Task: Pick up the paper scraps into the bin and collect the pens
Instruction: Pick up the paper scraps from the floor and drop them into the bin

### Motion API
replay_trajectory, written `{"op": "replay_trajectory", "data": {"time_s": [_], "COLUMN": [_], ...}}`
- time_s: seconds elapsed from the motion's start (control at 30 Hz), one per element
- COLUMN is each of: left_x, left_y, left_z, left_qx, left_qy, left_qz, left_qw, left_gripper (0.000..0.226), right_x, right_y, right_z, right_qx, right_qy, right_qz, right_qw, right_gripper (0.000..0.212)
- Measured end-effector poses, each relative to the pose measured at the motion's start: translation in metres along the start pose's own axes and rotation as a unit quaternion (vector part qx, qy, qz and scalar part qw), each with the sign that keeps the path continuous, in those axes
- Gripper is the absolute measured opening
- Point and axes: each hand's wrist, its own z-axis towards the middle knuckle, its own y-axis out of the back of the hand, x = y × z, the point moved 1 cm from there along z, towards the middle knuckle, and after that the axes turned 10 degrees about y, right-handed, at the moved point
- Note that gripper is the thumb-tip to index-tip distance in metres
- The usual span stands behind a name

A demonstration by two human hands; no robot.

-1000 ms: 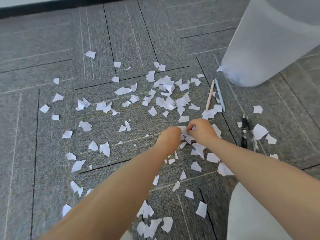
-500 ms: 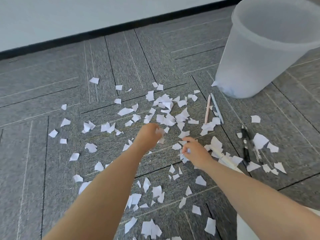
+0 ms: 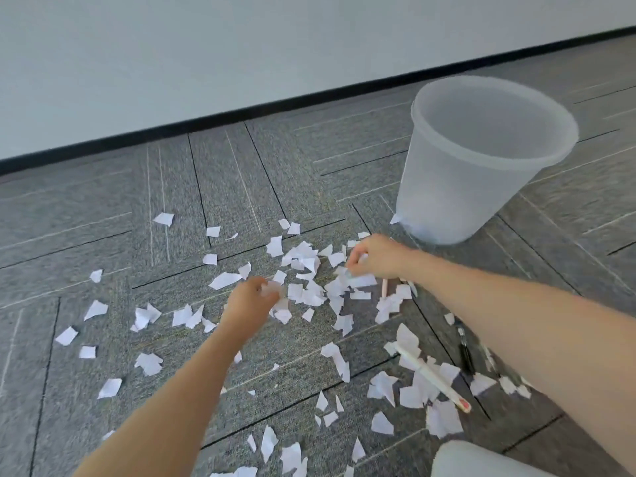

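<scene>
The paper scraps (image 3: 311, 292), torn white pieces with ragged edges, lie scattered over the grey carpet (image 3: 103, 218), thickest in the middle just near of the bin (image 3: 481, 187); since half a second ago both hands have reached farther out into that thick patch, and the view has tipped up so the whole bin and more of the wall (image 3: 206, 63) show; the left hand (image 3: 251, 301) is curled with white scraps bunched at its fingertips, where before it gripped a smaller wad nearer in; the right hand (image 3: 375, 256), earlier low beside the near scraps, now sits at the far right of the pile, fingers bent and pinching a scrap; a white pen (image 3: 430, 375) lies to the near right with its long axis running from far left to near right, its red-tipped end pointing near; a black pen (image 3: 465, 352) lies just right of it, running roughly far to near, partly hidden by the right forearm; a pinkish pen (image 3: 384, 288) shows below the right wrist, upright in the view; the bin is translucent plastic, round, tapered, rimmed, standing upright at the far right; the carpet is ribbed tile with dark seams
</scene>
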Motion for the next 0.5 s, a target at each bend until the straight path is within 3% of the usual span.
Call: {"op": "replay_trajectory", "data": {"time_s": [0.1,0.23,0.33,0.5], "left_x": [-0.032,-0.109,-0.185,-0.315], "left_y": [0.013,0.025,0.030,0.007], "left_z": [0.005,0.010,0.009,0.001], "left_qx": [-0.019,-0.019,0.010,0.035], "left_qy": [-0.005,-0.052,-0.110,-0.179], "left_qz": [-0.070,-0.104,-0.133,-0.113], "left_qw": [0.997,0.993,0.985,0.977], "left_gripper": [0.005,0.018,0.026,0.034], "right_x": [0.026,0.011,-0.032,-0.098], "right_y": [0.101,0.206,0.247,0.257], "right_z": [-0.005,-0.036,-0.047,-0.040], "right_qx": [-0.088,-0.278,-0.393,-0.383], "right_qy": [0.044,0.047,0.010,-0.041], "right_qz": [0.005,0.021,0.025,-0.004], "right_qw": [0.995,0.959,0.919,0.923], "right_gripper": [0.010,0.010,0.004,0.012]}}
